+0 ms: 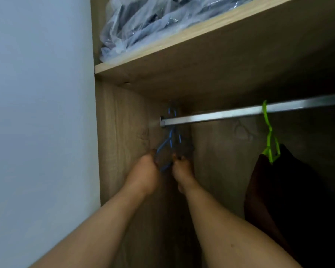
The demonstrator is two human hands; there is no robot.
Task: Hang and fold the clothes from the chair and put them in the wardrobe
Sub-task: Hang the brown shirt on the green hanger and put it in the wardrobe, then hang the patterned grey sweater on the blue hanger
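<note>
On the far left we see a pale blue wall (39, 113), and beside it the wooden side panel of the wardrobe (122, 120). Up on the shelf (182, 37) lies a heap of clear plastic bags (143, 22) with dark things inside.

Below the shelf a metal rail (220, 114) runs rightward from its bracket on the side panel. At the rail's left end hang blue hangers (170, 136), bunched close against the panel; they are blurred, so we cannot count them.

We reach both bare arms up into the wardrobe. Our left hand (145, 171) has its fingers curled around the lower left part of a blue hanger. Just beside it, our right hand (182, 171) has its fingers bent at the same bunch, and they seem to pinch a blue hanger arm, though the blur makes this hard to see. The two hands are nearly touching.

Further right, well apart from the hands, a green hanger (269, 138) hooks over the rail and carries a dark garment (278, 190), which hangs down into the shadowed right side of the wardrobe.
</note>
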